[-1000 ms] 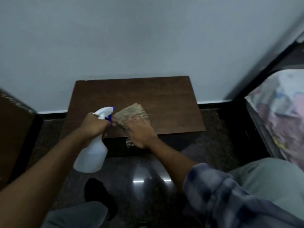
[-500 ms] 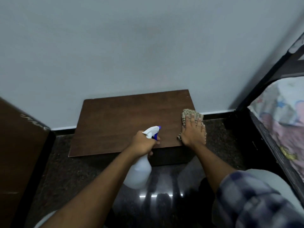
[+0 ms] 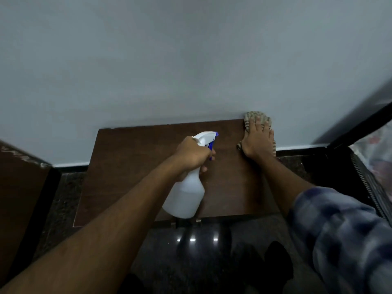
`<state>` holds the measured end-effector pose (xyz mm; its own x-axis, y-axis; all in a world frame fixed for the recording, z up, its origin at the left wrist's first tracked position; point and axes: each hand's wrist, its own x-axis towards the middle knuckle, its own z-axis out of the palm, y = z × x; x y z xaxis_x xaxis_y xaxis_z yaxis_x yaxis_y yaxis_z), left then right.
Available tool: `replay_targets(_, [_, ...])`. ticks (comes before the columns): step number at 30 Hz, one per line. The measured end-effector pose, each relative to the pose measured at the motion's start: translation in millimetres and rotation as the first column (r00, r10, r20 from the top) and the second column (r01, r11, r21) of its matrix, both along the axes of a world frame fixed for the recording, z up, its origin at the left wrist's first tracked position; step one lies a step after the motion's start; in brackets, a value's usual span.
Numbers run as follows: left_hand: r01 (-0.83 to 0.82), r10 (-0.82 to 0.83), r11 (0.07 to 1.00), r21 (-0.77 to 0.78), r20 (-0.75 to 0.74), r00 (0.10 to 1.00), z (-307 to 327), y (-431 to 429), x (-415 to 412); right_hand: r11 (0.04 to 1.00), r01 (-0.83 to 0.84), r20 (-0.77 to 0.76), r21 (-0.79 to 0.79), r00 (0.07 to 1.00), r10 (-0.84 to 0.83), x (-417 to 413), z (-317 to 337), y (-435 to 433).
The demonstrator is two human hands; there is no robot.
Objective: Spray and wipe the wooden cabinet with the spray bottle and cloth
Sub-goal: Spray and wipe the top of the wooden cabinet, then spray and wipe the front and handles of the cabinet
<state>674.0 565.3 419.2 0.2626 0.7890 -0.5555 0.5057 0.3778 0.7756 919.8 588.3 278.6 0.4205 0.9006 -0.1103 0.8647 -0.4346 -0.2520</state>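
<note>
A low dark wooden cabinet [image 3: 131,166] stands against the pale wall. My left hand [image 3: 192,154] grips the neck of a white spray bottle [image 3: 185,198] with a blue trigger, held above the middle of the cabinet top, nozzle pointing right. My right hand [image 3: 257,139] lies flat on a striped beige cloth [image 3: 255,116], pressing it onto the far right corner of the top, by the wall. Most of the cloth is hidden under the hand.
A dark wooden piece of furniture [image 3: 19,187] stands at the left. A bed with a patterned cover [image 3: 375,151] and dark frame is at the right. Glossy dark stone floor [image 3: 191,251] lies in front of the cabinet.
My right hand slid the cloth from the front middle of the top to the right edge, then back to the far right corner. The spray bottle moved right, over the cabinet.
</note>
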Motion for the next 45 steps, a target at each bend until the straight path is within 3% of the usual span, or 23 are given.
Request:
replay_targets(5, [-0.055,0.056,0.998,-0.037,0.014,0.998,-5,2,-14,0.998,-0.053,-0.044,-0.025,0.998,0.052,-31,9,3])
replay_targets(8, [-0.058,0.058,0.998,-0.015,-0.012,0.998,-12,8,-20,0.972,-0.234,-0.026,0.024,0.972,0.234,-76,9,-1])
replay_targets(14, [-0.165,0.17,0.976,0.144,-0.023,0.985,-12,-3,-42,0.821,-0.555,-0.035,0.134,0.825,0.564,-116,0,-39])
replay_targets(19, [-0.293,0.285,0.929,0.224,0.07,0.956,6,-79,-75,0.852,-0.468,-0.259,0.234,0.815,0.519,-97,13,-124])
replay_targets(22, [-0.391,0.382,0.891,0.232,0.086,0.92,6,-149,-98,0.941,-0.278,-0.514,0.194,0.788,0.339,-89,33,-186])
replay_targets(25, [-0.425,0.418,0.889,0.172,0.072,0.905,-11,-210,-123,0.971,-0.089,-0.714,0.223,0.663,0.225,-97,53,-236])
replay_targets(28, [-0.447,0.445,0.88,0.164,0.046,0.894,-38,-249,-140,0.958,0.204,-0.862,0.204,0.501,0.077,-118,60,-271])
replay_targets(30, [-0.439,0.438,0.879,0.184,0.051,0.898,-54,-268,-143,0.904,0.425,-0.963,0.051,0.261,-0.069,-136,51,-289])
replay_targets(33, [-0.396,0.393,0.902,0.172,0.055,0.918,-75,-284,-140,0.761,0.6,-0.966,-0.246,-0.219,-0.138,-164,36,-310])
replay_targets(35, [-0.372,0.368,0.918,0.141,0.054,0.928,-86,-287,-136,0.7,0.603,-0.904,-0.383,-0.399,-0.151,-179,27,-316])
replay_targets(37, [-0.343,0.341,0.931,0.124,0.04,0.939,-97,-289,-132,0.683,0.57,-0.864,-0.456,-0.469,-0.185,-192,17,-319])
replay_targets(45, [-0.365,0.361,0.922,0.132,0.055,0.931,-116,-281,-124,0.656,0.476,-0.768,-0.586,-0.584,-0.262,-214,-10,-296])
